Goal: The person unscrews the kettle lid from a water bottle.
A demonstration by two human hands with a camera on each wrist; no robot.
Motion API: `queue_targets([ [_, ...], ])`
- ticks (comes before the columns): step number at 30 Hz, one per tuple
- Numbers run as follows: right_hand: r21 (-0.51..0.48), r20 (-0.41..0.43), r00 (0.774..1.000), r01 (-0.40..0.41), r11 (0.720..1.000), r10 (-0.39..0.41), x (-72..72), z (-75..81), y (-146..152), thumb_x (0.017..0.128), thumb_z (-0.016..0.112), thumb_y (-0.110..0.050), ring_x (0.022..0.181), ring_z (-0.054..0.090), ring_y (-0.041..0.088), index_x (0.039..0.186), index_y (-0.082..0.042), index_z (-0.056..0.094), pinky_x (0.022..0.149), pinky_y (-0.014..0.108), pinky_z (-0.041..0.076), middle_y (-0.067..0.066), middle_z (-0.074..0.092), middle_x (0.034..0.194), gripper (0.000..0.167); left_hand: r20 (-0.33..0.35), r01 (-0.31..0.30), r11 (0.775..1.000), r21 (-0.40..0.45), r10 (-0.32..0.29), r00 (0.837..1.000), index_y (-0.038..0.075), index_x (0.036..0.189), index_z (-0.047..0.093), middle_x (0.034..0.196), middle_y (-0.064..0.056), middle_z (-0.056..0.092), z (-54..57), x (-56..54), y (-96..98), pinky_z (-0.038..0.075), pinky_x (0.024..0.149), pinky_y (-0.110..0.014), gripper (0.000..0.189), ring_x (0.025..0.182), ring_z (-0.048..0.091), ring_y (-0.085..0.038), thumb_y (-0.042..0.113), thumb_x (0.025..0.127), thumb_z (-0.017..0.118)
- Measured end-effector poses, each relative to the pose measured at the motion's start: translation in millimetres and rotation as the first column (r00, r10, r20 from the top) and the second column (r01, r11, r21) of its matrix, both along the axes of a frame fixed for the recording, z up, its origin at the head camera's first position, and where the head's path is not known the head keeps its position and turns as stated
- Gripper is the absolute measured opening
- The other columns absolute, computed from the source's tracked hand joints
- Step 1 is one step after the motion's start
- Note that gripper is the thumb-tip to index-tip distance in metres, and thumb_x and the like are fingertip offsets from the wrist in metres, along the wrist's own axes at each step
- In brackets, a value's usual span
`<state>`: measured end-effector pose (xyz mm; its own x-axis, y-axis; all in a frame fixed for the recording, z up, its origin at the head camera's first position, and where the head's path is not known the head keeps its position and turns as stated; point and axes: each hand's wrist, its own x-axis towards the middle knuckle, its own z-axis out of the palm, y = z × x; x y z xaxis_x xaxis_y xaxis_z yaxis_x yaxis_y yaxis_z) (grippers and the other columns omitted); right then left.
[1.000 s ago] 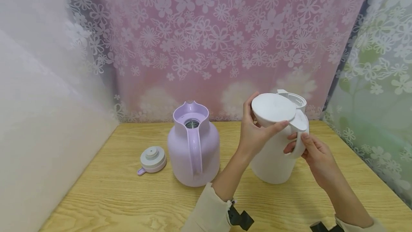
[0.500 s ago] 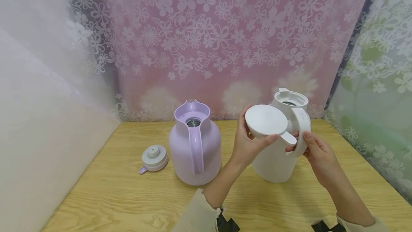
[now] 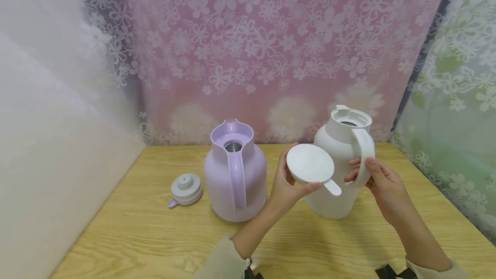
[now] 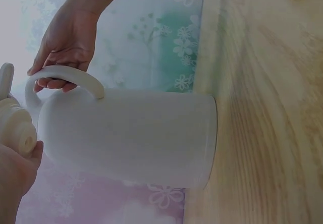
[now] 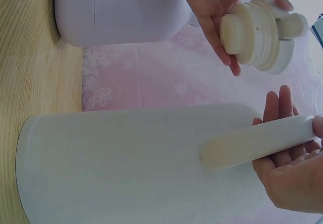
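Note:
A white lid (image 3: pixel 310 163) with a short tab is held by its rim in my left hand (image 3: pixel 286 186), between thumb and fingers. It is apart from the white thermos jug (image 3: pixel 334 197), in front of it and lower than its mouth. In the right wrist view the stepped underside of the lid (image 5: pixel 255 35) shows. My right hand (image 3: pixel 387 188) grips the handle (image 3: pixel 364 154) of the white jug, thumb on the near side and fingers through the loop. The jug stands upright on the table with its mouth uncovered.
To the left stands a lilac thermos jug (image 3: pixel 236 184), its mouth uncovered too. Beside it a grey and lilac lid (image 3: pixel 186 189) lies upside down on the wooden table (image 3: pixel 128 236). A pink floral curtain (image 3: pixel 232 55) hangs behind; pale walls close both sides.
My left hand has brought the white lid from beside the jug's top down and to the left, uncovering the mouth to view. My right hand stays on the handle.

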<state>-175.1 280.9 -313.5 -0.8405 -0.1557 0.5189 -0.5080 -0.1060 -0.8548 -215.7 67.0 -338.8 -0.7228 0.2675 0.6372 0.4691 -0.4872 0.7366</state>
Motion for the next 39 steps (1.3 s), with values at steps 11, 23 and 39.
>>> queue_targets([
  [11, 0.007, 0.017, 1.000, 0.014, 1.000, -0.014, 0.3, 1.1, 0.1, 0.102, 0.025, -0.012, 0.081, 0.060, 0.017, 0.107, 0.002, 0.055, 0.075, 0.023, 0.043, 0.007, 0.064, 0.082, 0.034, 0.013, 0.004, 0.999, -0.040, -0.003, 1.000, 0.005, 0.139, 0.030, 0.128, -0.010, 0.041, -20.5, -1.6, -12.2, 0.041, 0.092, -0.038, 0.087, 0.113, 0.047, -0.022, 0.027, 0.072, 0.080],
  [23, 0.007, 0.008, 1.000, -0.024, 1.000, 0.024, -1.5, 1.3, 1.0, 0.102, 0.024, -0.012, 0.082, 0.060, 0.017, 0.107, 0.002, 0.055, 0.077, 0.023, 0.042, 0.007, 0.064, 0.082, 0.035, 0.096, 0.043, 0.998, -0.043, -0.038, 0.995, 0.005, 0.140, 0.033, 0.124, -0.009, 0.046, -36.6, -2.8, -17.7, 0.046, 0.085, -0.033, 0.091, 0.108, 0.049, -0.019, 0.036, 0.069, 0.079],
  [39, 0.020, 0.023, 0.999, -0.025, 0.999, 0.025, -0.4, 3.1, -0.3, 0.102, 0.024, -0.014, 0.082, 0.060, 0.016, 0.107, 0.000, 0.055, 0.076, 0.022, 0.043, 0.006, 0.065, 0.082, 0.034, 0.116, 0.092, 0.996, -0.002, -0.091, 0.989, 0.007, 0.143, 0.029, 0.135, -0.013, 0.044, -51.4, -2.5, -18.4, 0.041, 0.091, -0.035, 0.096, 0.117, 0.045, -0.024, 0.036, 0.067, 0.080],
])
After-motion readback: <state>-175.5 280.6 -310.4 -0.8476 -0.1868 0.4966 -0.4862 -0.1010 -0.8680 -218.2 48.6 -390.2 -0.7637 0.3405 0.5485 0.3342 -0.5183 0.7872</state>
